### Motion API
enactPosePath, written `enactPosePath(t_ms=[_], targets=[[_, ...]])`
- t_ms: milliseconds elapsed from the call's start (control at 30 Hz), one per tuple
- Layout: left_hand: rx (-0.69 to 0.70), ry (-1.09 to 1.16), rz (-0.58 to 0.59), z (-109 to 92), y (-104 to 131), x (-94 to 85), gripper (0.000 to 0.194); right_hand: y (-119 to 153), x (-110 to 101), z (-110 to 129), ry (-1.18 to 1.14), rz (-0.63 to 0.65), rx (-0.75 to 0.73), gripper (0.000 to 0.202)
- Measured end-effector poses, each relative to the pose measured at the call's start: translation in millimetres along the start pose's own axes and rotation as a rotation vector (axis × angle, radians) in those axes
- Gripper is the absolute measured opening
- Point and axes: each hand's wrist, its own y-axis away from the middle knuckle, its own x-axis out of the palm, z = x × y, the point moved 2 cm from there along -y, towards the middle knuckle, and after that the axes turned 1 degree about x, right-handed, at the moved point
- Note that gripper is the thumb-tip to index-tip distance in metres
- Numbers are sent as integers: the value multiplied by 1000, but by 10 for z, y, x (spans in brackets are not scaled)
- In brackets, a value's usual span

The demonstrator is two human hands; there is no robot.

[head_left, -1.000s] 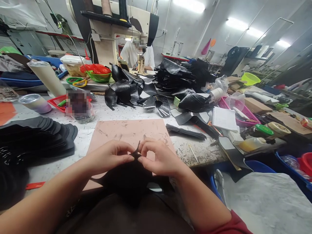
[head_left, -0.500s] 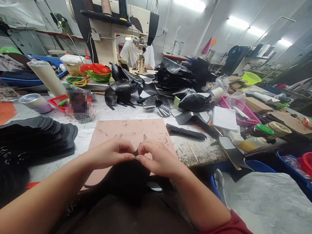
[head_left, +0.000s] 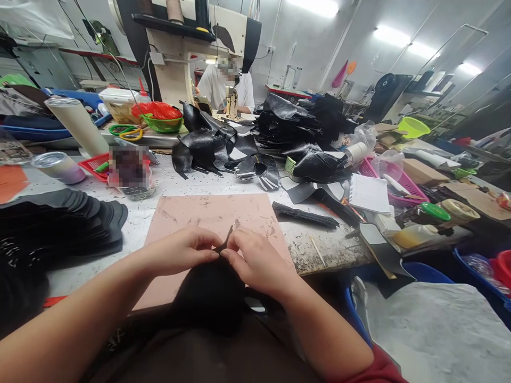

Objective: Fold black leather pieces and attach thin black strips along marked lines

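Side by side over a pink mat (head_left: 175,213), both my hands pinch the edge of a black leather piece (head_left: 207,290). My left hand (head_left: 195,247) grips it between thumb and fingers. Close against it, my right hand (head_left: 251,258) pinches the same edge, and a narrow dark strip of it sticks up between the hands. The lower part of the piece hangs toward my dark apron, where its outline is hard to make out. On the left lies a stack of black cut pieces (head_left: 75,218).
Black leather parts (head_left: 207,146) and a thin bundle of black strips (head_left: 305,214) lie beyond the mat. A white notebook (head_left: 369,192) and a pink basket (head_left: 413,197) are at the right. Behind the sewing machine (head_left: 171,58) sits a person in white (head_left: 245,93).
My hands have shifted slightly along the leather edge. More of the dark strip now shows standing up between them.
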Motion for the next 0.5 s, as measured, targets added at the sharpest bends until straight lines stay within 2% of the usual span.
enactPosePath(t_ms=[133, 267, 367, 433, 500], targets=[[5, 37, -31, 4, 10, 30, 24, 20, 50, -23, -53, -76, 4, 13], [12, 19, -116, -57, 58, 98, 22, 67, 155, -34, -187, -297, -34, 11], [16, -91, -225, -163, 123, 118, 20, 88, 222, -20, -168, -469, -82, 11], [18, -143, -299, -244, 181, 100, 18, 85, 225, -34, -215, -535, -91, 18], [15, -157, -363, -310, 252, 65, 20, 69, 200, -76, -358, -481, -61, 38]])
